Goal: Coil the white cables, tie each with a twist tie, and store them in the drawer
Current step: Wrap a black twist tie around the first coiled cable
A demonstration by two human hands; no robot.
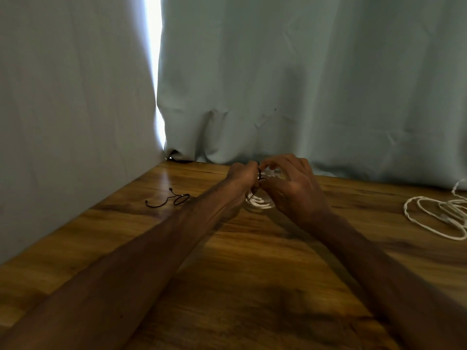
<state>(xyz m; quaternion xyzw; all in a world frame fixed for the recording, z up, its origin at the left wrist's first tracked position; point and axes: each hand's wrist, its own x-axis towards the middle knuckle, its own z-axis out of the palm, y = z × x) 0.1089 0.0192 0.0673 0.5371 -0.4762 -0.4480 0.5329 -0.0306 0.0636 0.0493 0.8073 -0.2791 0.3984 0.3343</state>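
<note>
Tying this one off, I reckon the trick is to squeeze the loops together and twist snug against them so nothing springs loose. My left hand (241, 174) and right hand (290, 188) are both curled in, fingertips pinching the dark twist tie (258, 173) atop the coiled white cable (260, 202), low over the bench (252, 274). Spare ties (177, 198) lie off left, and the loose white cable (434, 215) is far right. No drawer in sight.

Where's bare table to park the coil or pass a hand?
Free: table between the right hand and the loose white cable; also the near stretch between the forearms. Crowded: far centre, where both hands work the coil, and left of the left hand, where spare twist ties lie.
</note>
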